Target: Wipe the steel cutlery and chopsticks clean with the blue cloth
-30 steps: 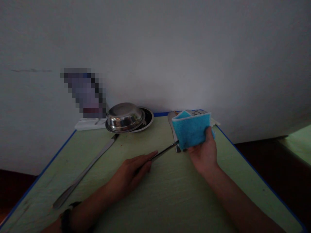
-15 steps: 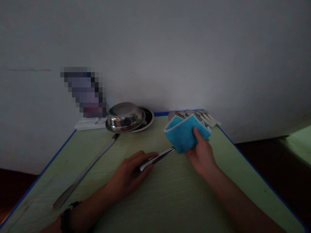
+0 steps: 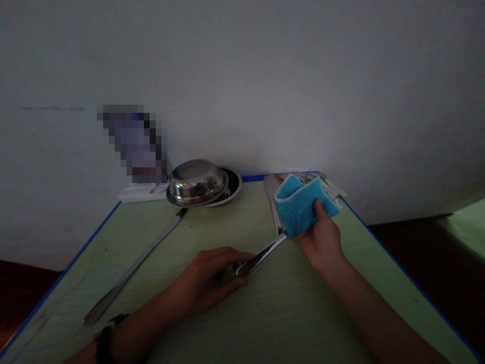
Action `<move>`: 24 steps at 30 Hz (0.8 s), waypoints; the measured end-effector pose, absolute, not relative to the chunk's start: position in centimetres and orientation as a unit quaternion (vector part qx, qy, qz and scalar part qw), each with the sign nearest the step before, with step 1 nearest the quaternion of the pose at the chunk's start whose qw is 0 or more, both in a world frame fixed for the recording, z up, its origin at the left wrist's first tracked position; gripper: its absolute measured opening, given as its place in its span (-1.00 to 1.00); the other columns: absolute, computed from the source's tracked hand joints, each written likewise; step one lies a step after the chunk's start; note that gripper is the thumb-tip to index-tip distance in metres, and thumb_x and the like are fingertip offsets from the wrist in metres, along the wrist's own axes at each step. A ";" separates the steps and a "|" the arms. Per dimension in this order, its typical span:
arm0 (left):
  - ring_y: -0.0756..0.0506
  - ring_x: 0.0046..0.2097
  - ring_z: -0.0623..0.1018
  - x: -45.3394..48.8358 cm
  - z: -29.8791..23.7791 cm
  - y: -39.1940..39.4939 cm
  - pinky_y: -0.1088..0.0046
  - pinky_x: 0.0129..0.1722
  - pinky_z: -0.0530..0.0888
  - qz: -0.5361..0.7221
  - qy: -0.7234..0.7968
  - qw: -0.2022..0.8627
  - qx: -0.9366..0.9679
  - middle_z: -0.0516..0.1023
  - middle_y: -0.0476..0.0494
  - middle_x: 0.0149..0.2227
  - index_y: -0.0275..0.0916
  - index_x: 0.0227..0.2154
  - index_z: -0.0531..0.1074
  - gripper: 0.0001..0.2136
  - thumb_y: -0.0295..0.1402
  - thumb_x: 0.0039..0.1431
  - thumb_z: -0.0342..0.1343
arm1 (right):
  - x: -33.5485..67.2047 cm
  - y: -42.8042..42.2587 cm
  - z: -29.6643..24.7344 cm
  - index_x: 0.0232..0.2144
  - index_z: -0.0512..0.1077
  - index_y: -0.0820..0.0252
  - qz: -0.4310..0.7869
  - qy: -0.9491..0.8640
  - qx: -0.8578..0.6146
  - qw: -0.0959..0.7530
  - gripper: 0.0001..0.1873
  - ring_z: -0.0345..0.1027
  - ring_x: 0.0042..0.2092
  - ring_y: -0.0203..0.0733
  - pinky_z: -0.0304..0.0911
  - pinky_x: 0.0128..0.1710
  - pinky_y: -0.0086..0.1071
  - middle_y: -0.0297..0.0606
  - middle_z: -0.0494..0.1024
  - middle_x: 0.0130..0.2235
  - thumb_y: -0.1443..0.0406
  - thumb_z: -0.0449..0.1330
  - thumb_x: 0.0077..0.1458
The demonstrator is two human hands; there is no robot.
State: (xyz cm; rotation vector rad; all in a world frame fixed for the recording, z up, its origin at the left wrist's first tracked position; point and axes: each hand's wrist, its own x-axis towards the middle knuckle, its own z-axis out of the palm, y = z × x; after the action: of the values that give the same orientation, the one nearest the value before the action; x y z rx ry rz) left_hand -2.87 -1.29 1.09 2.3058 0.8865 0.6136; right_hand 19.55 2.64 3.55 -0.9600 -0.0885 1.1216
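My right hand (image 3: 324, 235) is closed on a folded blue cloth (image 3: 303, 210) with a pale edge, thumb on top. Out of the cloth's lower left corner runs the shiny handle of a metal utensil (image 3: 263, 256); its other end is hidden, so its kind does not show. My left hand (image 3: 212, 273) has its fingers and thumb loosely around the free end of that handle, above the tabletop. A dark band circles my left wrist. Just behind the cloth lies another long metal utensil (image 3: 272, 194), partly covered from view.
A long-handled metal utensil (image 3: 140, 263) lies at left, reaching toward an upturned steel bowl (image 3: 197, 182). The bowl rests on a dark dish (image 3: 233, 184). Several utensils with pale handles (image 3: 333, 188) lie at the back right. The green table (image 3: 227, 328) has blue edges and meets the wall.
My right hand, the cloth and the utensil have shifted to the right. The handle has slid outward through my left fingers, which now sit at its very end, spread wider.
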 end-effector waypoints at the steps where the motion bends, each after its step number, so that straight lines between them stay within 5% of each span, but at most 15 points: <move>1: 0.04 -0.41 0.45 -2.9 0.9 -1.2 0.55 -0.40 0.39 0.233 0.343 0.291 0.862 0.51 0.00 -0.29 -0.08 -0.01 0.31 -0.68 -0.37 0.15 0.08 | 19.5 2.7 3.5 -0.29 0.46 0.20 0.515 -0.037 -0.438 0.736 -0.81 0.48 -0.36 -0.32 0.42 -0.26 -0.34 -0.32 0.61 -0.31 0.26 0.09 0.12; 10: 0.04 -0.49 0.44 -2.7 1.1 -0.4 0.59 -0.52 0.33 0.250 0.449 0.297 0.805 0.49 0.02 -0.48 -0.24 -0.39 0.47 -0.86 -0.29 0.14 0.07 | 18.4 2.1 2.6 -0.28 0.45 0.18 0.568 -0.049 -0.453 0.685 -0.82 0.48 -0.33 -0.31 0.42 -0.27 -0.35 -0.32 0.60 -0.25 0.23 0.14 0.08; 24: 0.05 -0.51 0.43 -2.7 0.7 -0.5 0.59 -0.52 0.31 0.229 0.393 0.274 0.847 0.45 0.02 -0.51 -0.25 -0.42 0.46 -0.86 -0.30 0.13 0.11 | 16.3 0.6 1.4 -0.15 0.39 0.18 0.645 -0.121 -0.479 0.583 -0.65 0.48 -0.26 -0.22 0.38 -0.17 -0.28 -0.26 0.59 -0.24 0.17 0.20 -0.01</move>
State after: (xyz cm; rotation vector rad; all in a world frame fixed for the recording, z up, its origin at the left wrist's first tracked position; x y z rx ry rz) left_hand -2.69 -0.49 0.66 2.2785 1.0562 0.6162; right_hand 16.29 0.61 1.37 -1.1184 -0.2817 1.5055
